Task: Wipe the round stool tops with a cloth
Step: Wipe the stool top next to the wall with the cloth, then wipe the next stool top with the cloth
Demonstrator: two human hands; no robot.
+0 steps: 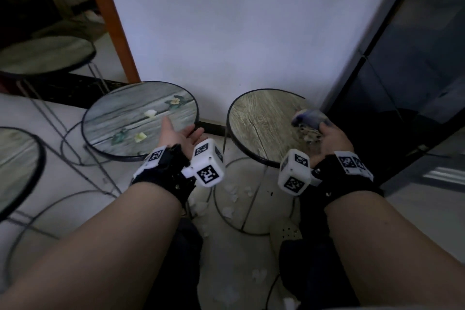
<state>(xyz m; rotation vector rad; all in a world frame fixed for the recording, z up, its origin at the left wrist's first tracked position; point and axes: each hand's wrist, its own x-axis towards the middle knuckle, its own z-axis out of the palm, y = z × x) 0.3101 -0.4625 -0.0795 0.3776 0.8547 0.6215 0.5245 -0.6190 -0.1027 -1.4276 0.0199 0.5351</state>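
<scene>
Two round stools stand against the white wall. The left stool top (130, 118) is grey wood-print with small flowers; the right stool top (261, 121) is brown wood-print. My left hand (180, 134) lies flat, palm up, at the near right rim of the left stool, fingers straight and holding nothing. My right hand (332, 137) grips a bluish, blurred cloth (308, 119) over the right side of the brown stool top. Both wrists wear black bands with white marker cubes.
Another round stool top (45, 54) stands at the far left and a fourth (17, 166) at the left edge. A dark glass-fronted cabinet (407, 70) rises close on the right. White scraps (231, 199) litter the floor between the wire stool legs. An orange door frame (110, 20) stands behind.
</scene>
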